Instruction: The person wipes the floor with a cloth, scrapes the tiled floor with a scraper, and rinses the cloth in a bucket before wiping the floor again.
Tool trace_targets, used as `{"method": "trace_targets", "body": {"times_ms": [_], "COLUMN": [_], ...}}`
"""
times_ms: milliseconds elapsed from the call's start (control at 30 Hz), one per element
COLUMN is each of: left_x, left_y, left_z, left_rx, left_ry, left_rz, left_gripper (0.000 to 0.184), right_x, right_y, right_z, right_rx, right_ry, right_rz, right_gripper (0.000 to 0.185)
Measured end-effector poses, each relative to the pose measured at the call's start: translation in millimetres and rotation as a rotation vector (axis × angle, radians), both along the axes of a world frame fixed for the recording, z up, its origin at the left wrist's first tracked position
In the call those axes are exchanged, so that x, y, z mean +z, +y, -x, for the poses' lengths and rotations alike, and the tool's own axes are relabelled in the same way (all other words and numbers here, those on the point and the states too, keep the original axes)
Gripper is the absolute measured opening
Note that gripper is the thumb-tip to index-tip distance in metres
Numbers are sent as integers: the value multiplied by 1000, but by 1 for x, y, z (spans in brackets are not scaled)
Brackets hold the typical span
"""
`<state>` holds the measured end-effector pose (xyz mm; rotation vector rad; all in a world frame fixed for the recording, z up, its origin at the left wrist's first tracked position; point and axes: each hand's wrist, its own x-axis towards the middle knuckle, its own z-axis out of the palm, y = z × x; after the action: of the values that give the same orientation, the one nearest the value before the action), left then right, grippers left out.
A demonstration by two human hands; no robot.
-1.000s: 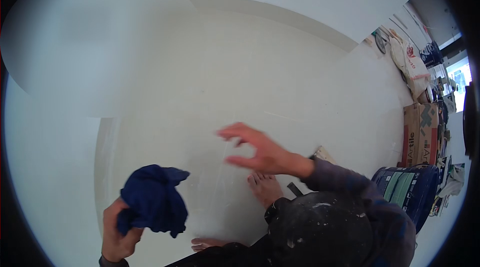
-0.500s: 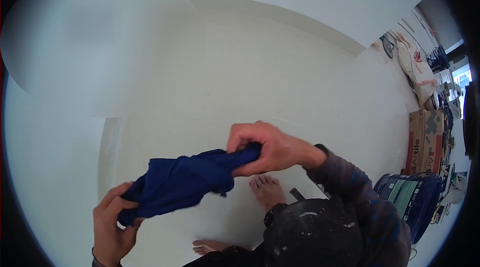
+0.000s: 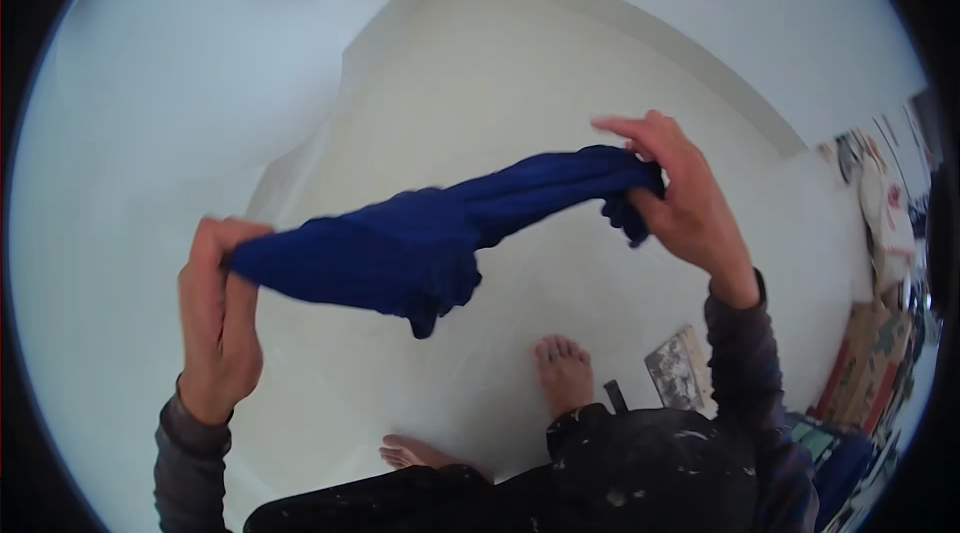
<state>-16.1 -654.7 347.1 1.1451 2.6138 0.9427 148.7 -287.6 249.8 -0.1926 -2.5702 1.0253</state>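
Observation:
A dark blue cloth point(image 3: 400, 243) stretches between my two hands, held up in the air above the floor. My left hand point(image 3: 225, 313) pinches its left end between thumb and fingers. At the other end, my right hand point(image 3: 690, 193) grips the bunched fabric, its index finger extended away from the cloth. The middle is folded and crumpled, and a loose flap dangles below it. Whether the cloth is a garment or a rag I cannot tell.
Pale floor point(image 3: 520, 83) runs to white walls. Near my bare foot point(image 3: 565, 373) lies a paint-marked flat board point(image 3: 680, 368). To the right stand a cardboard box point(image 3: 868, 363), a dark blue bucket point(image 3: 835, 453) and a white sack point(image 3: 887, 218).
Both hands have risen and moved farther apart, the right one going up and to the right. The cloth is drawn out longer. My view has shifted, bringing a wall corner into sight.

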Motion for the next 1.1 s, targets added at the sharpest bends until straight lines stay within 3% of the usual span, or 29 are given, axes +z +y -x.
{"method": "trace_targets", "body": {"times_ms": [67, 100, 167, 233, 333, 433, 500, 600, 633, 700, 733, 767, 833, 900, 967, 1033, 1067, 1100], "left_x": [-1, -3, -8, -16, -27, -30, -18, -7, -7, -5, -7, -20, -64, -102, -133, -189, -217, -244], "left_y": [4, 6, 10, 10, -5, -20, -9, 3, 6, 10, 16, 12, 15, 41, 64, 73, 79, 87], "left_z": [0, -1, -2, 4, 21, 37, 30, 32, 30, 24, 9, 0, -5, -35, -60, -82, -93, -104], "left_rx": [14, 32, 16, 9, -34, -241, 97, 17, 12, -179, -96, -164, -522, -666, -778, -780, -781, -719], "left_ry": [-293, -283, -581, -592, -566, -786, -571, -392, -401, -281, -204, -244, -53, 37, -128, -151, -158, -88], "left_rz": [-196, -196, -469, -491, -595, -580, -629, -656, -658, -618, -585, -559, -497, -297, 215, 512, 511, 313], "left_gripper": [17, 17, 24, 30, 33, 36, 35, 31, 31, 26, 25, 25, 37, 37, 38, 35, 35, 39], "right_x": [-8, -10, -9, -8, -3, -12, -6, 12, 16, 16, 8, -2, -34, -70, -122, -199, -202, -196], "right_y": [9, 9, 10, 13, 11, 24, 28, 29, 29, 33, 39, 43, 54, 66, 76, 90, 73, 52], "right_z": [15, 21, 30, 37, 41, 53, 66, 80, 84, 88, 88, 87, 79, 65, 41, 5, -12, -19], "right_rx": [72, 108, 147, 336, 536, 435, 361, 255, 218, 180, 152, 124, 215, 286, 295, 277, 224, 107], "right_ry": [22, -34, -96, -420, -375, -315, 4, 102, 240, 375, 401, 427, 369, 251, -34, -291, -363, -403], "right_rz": [-110, -32, 43, 277, 438, 515, 124, 96, -32, -163, -227, -293, -269, -336, -432, -646, -506, -178], "right_gripper": [49, 41, 34, 26, 32, 36, 37, 34, 34, 34, 35, 37, 45, 48, 40, 31, 39, 49]}}
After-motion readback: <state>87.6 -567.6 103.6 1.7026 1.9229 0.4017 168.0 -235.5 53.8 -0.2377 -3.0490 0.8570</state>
